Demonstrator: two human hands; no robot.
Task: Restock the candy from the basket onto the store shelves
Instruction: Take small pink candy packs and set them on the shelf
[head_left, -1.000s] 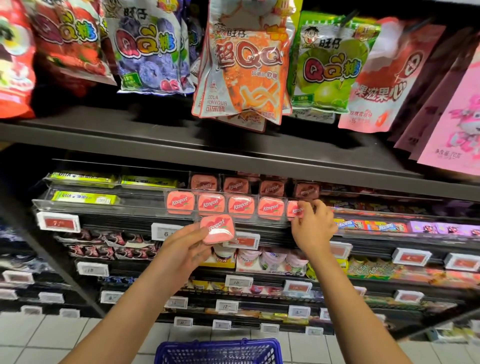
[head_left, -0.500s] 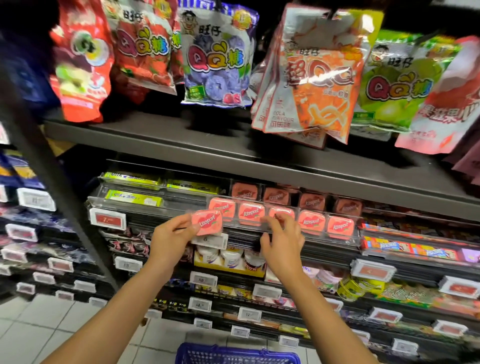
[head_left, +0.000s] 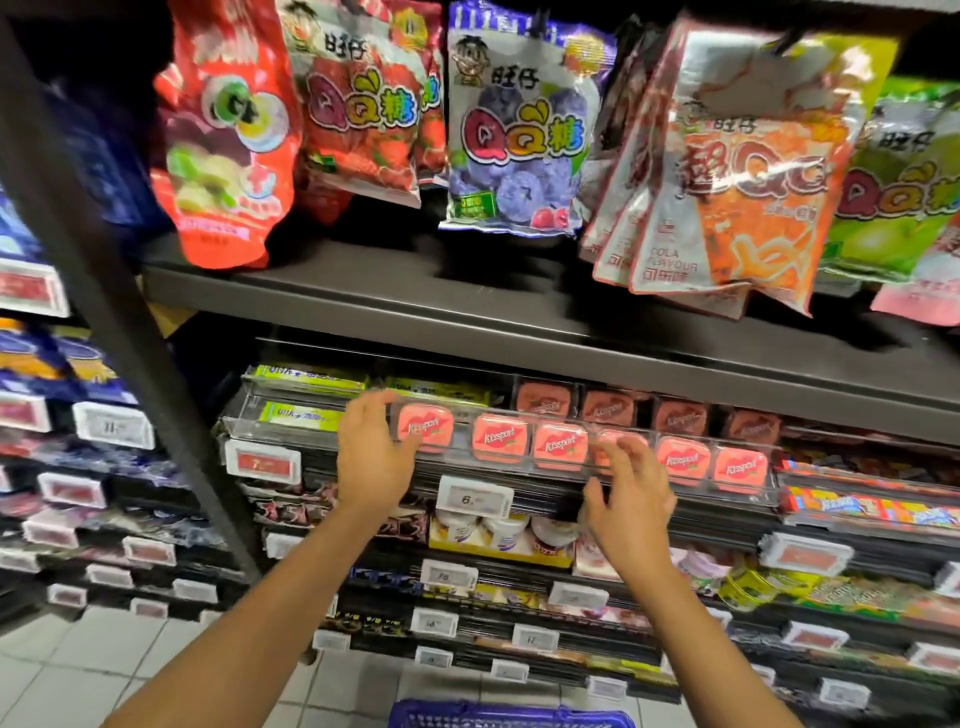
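Six pink candy tins stand along the clear shelf tray's front edge. The left hand half hides the leftmost tin; whether it grips cannot be told. The right hand, fingers spread, holds nothing and hides part of the fourth tin. The basket is cut off below.

1. The mint tins in the front row are salmon pink with a red lip shape and white lettering
2. The shelf above them is dark grey
3. The hanging candy bags run red with strawberries, silver with purple blueberries, orange and white, then green
4. The gum packs are lime green
5. The price tag is white-framed with a red panel
6. The basket is blue
7. The floor tiles are pale grey
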